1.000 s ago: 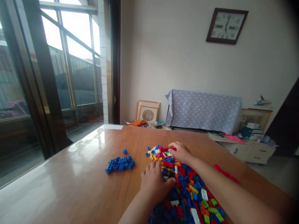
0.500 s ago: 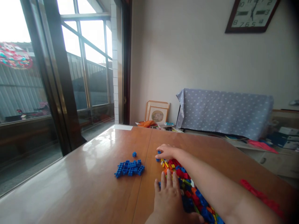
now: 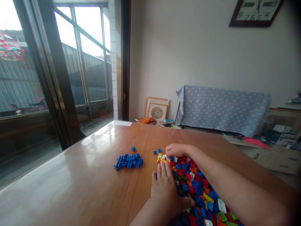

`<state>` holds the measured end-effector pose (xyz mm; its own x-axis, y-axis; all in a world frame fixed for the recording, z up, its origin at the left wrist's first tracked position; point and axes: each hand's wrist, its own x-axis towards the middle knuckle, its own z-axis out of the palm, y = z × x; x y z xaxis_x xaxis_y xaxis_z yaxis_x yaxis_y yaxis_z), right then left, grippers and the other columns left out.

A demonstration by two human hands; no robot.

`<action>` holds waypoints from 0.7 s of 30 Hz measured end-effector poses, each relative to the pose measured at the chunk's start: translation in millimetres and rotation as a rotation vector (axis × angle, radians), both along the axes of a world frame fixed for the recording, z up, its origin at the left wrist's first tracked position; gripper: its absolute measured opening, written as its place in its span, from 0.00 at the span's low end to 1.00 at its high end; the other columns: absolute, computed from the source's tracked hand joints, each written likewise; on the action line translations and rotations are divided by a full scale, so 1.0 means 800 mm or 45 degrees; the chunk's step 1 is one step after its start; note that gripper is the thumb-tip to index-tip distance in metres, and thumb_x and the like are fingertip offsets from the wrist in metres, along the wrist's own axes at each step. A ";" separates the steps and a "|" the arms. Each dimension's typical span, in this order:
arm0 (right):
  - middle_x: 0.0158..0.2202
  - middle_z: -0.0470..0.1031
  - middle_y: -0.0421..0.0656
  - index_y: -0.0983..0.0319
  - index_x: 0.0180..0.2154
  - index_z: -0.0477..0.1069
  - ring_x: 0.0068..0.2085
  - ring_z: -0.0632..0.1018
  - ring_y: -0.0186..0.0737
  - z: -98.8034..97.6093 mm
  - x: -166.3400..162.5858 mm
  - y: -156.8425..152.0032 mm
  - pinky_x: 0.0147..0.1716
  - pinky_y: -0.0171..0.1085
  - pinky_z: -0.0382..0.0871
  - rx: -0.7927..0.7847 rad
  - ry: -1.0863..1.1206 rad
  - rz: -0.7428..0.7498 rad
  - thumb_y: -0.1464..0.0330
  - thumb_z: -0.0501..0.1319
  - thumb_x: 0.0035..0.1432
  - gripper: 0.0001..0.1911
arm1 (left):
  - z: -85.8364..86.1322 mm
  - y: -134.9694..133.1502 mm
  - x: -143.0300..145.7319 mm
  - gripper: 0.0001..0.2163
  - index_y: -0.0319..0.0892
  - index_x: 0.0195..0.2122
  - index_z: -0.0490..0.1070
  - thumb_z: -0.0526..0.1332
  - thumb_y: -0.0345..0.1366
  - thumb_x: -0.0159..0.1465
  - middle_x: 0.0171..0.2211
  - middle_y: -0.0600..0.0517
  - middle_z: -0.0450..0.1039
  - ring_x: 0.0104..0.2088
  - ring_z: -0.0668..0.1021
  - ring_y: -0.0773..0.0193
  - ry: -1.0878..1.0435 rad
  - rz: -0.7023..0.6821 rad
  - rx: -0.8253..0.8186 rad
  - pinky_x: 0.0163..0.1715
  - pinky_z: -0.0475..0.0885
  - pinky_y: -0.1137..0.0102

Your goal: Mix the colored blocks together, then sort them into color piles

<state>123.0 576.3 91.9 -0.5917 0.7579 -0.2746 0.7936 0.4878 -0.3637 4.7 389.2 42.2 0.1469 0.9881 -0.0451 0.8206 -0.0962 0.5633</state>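
Observation:
My left hand (image 3: 166,188) lies palm down with its fingers out over the left edge of a pile of mixed toy building bricks (image 3: 196,185). My right hand (image 3: 178,150) is at the pile's far end, its fingers curled down among white, blue and yellow bricks; its fingertips are hidden, so any brick in them cannot be made out. Just left of that hand, two small round blue bricks (image 3: 157,151) rest on the table. Further left lies a cluster of blue bricks (image 3: 128,161), with one small blue brick (image 3: 133,148) behind it.
The brown wooden table (image 3: 94,175) has a seam running through it. A white sheet (image 3: 121,123) lies at its far edge. Beyond stand a framed picture (image 3: 157,109) and something under a spotted grey cloth (image 3: 223,110). A glass door (image 3: 30,94) is on the left.
My right hand has moved right, off the small blue bricks, which now stand uncovered. It has curled at the pile's far end. The view has tilted slightly down, showing more of the pile.

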 end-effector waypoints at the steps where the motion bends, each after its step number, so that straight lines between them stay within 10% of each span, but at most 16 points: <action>1: 0.28 0.78 0.37 0.60 0.28 0.77 0.31 0.75 0.36 0.002 0.004 -0.009 0.28 0.31 0.65 -0.005 0.010 0.020 0.64 0.64 0.49 0.07 | 0.001 0.000 0.000 0.70 0.32 0.73 0.31 0.66 0.67 0.39 0.73 0.38 0.27 0.72 0.35 0.38 -0.003 0.000 0.004 0.69 0.37 0.43; 21: 0.39 0.77 0.41 0.57 0.34 0.73 0.44 0.74 0.44 -0.001 0.132 -0.212 0.46 0.41 0.65 0.575 0.368 -0.215 0.68 0.60 0.59 0.04 | 0.011 0.001 -0.010 0.51 0.42 0.71 0.54 0.57 0.69 0.53 0.74 0.41 0.43 0.72 0.48 0.38 0.164 -0.033 0.114 0.68 0.49 0.45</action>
